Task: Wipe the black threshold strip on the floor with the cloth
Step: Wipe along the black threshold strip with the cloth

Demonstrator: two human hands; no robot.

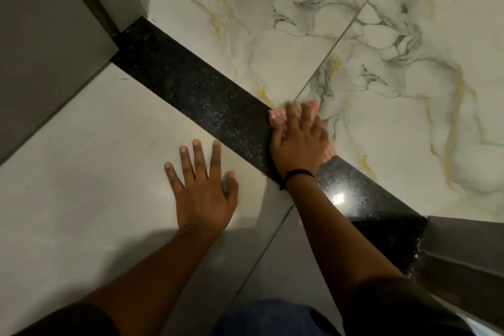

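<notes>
The black speckled threshold strip (196,90) runs diagonally across the floor from the upper left door frame to the lower right one. My right hand (298,142) lies flat on a pink cloth (278,117) and presses it onto the strip near its middle; the hand is blurred, and a dark band circles the wrist. Most of the cloth is hidden under the palm, with its edges showing past the fingertips and at the right side. My left hand (203,188) rests flat with fingers spread on the plain grey tile just below the strip, holding nothing.
White marble-patterned tiles (381,63) with grey and gold veins lie beyond the strip. A grey door frame (46,35) stands at the upper left and another (463,248) at the lower right. A light reflection glints on the strip behind my right wrist. My knee in blue fabric shows at the bottom edge.
</notes>
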